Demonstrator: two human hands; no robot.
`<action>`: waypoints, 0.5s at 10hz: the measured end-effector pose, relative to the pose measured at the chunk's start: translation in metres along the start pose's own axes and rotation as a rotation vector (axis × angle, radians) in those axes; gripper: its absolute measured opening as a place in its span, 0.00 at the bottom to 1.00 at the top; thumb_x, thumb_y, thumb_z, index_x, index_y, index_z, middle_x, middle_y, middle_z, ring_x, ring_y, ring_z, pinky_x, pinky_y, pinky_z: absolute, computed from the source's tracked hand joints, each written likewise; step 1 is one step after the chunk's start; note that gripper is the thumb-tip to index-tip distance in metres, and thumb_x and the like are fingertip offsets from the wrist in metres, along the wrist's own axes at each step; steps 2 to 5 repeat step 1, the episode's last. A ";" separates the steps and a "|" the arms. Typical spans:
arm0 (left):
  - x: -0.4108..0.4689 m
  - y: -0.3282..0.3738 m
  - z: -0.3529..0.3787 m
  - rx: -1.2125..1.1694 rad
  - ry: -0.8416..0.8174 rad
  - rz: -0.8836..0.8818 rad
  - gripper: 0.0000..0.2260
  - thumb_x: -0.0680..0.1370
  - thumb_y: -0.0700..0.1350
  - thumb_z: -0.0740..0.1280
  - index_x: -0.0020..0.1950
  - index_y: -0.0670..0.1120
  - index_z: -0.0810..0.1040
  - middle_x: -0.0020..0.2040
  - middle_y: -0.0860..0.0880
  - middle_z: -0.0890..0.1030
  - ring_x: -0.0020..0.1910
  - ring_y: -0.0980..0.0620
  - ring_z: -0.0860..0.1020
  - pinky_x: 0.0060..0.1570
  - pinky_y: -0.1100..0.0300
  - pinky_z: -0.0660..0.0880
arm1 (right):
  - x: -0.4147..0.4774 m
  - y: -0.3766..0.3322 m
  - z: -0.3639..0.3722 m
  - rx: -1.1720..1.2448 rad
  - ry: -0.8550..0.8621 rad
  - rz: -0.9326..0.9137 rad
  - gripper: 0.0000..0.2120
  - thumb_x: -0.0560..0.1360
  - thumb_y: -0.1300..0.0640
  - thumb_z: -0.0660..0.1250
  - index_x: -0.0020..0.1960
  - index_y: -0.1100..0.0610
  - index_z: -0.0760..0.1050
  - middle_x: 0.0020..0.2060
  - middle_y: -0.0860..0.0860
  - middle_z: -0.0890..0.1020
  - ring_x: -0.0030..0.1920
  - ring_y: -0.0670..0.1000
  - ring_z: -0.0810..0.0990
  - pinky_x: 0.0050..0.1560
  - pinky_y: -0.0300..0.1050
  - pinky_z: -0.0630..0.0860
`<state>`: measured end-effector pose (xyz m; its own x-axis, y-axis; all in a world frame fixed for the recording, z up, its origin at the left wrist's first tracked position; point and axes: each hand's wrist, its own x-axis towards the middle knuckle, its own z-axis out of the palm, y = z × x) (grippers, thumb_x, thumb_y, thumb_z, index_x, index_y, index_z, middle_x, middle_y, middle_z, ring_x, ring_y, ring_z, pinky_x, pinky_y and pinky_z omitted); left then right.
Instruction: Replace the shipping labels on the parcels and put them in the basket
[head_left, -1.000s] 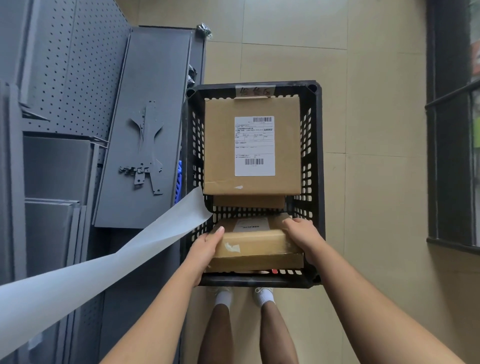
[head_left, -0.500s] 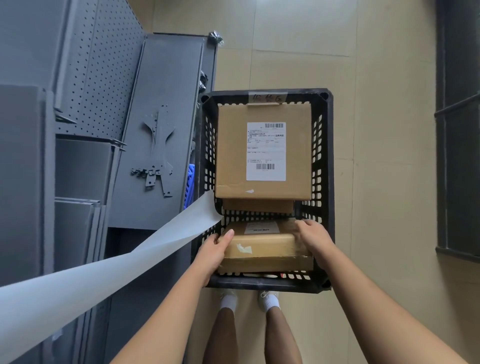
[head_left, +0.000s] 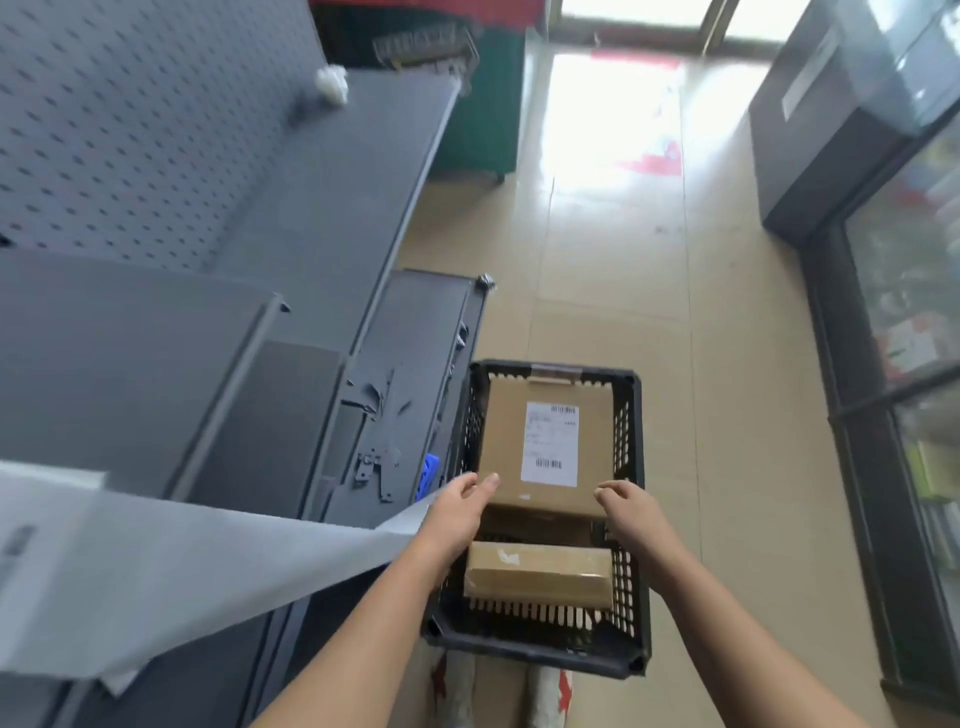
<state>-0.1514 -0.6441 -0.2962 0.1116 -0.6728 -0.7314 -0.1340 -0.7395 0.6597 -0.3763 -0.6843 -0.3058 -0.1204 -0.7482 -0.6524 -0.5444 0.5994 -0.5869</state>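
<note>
A black slatted plastic basket (head_left: 636, 525) stands on the floor below me. Inside it, a large brown parcel (head_left: 501, 441) with a white shipping label (head_left: 550, 444) lies at the far end. A smaller taped brown parcel (head_left: 540, 574) lies at the near end, free of both hands. My left hand (head_left: 460, 512) hovers with fingers spread by the large parcel's near left corner. Beside the parcel's near right corner is my right hand (head_left: 631, 512), also spread and holding nothing.
Grey metal shelving and pegboard panels (head_left: 156, 218) fill the left side. A long white backing-paper strip (head_left: 182, 571) stretches from the left toward my left wrist. A glass-fronted cabinet (head_left: 909, 415) lines the right. Tiled floor (head_left: 597, 249) runs ahead toward a bright doorway.
Both hands let go of the small parcel, which now lies in the basket's near end, and rose toward the large parcel. The view tilted up, showing more floor ahead.
</note>
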 end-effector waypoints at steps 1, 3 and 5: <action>-0.028 0.034 -0.014 -0.054 0.043 0.083 0.30 0.82 0.58 0.64 0.80 0.45 0.65 0.75 0.48 0.72 0.73 0.50 0.70 0.70 0.56 0.67 | -0.028 -0.039 -0.015 0.032 0.014 -0.092 0.14 0.80 0.55 0.60 0.63 0.56 0.76 0.54 0.50 0.79 0.54 0.51 0.77 0.52 0.47 0.73; -0.028 0.034 -0.014 -0.054 0.043 0.083 0.30 0.82 0.58 0.64 0.80 0.45 0.65 0.75 0.48 0.72 0.73 0.50 0.70 0.70 0.56 0.67 | -0.028 -0.039 -0.015 0.032 0.014 -0.092 0.14 0.80 0.55 0.60 0.63 0.56 0.76 0.54 0.50 0.79 0.54 0.51 0.77 0.52 0.47 0.73; -0.028 0.034 -0.014 -0.054 0.043 0.083 0.30 0.82 0.58 0.64 0.80 0.45 0.65 0.75 0.48 0.72 0.73 0.50 0.70 0.70 0.56 0.67 | -0.028 -0.039 -0.015 0.032 0.014 -0.092 0.14 0.80 0.55 0.60 0.63 0.56 0.76 0.54 0.50 0.79 0.54 0.51 0.77 0.52 0.47 0.73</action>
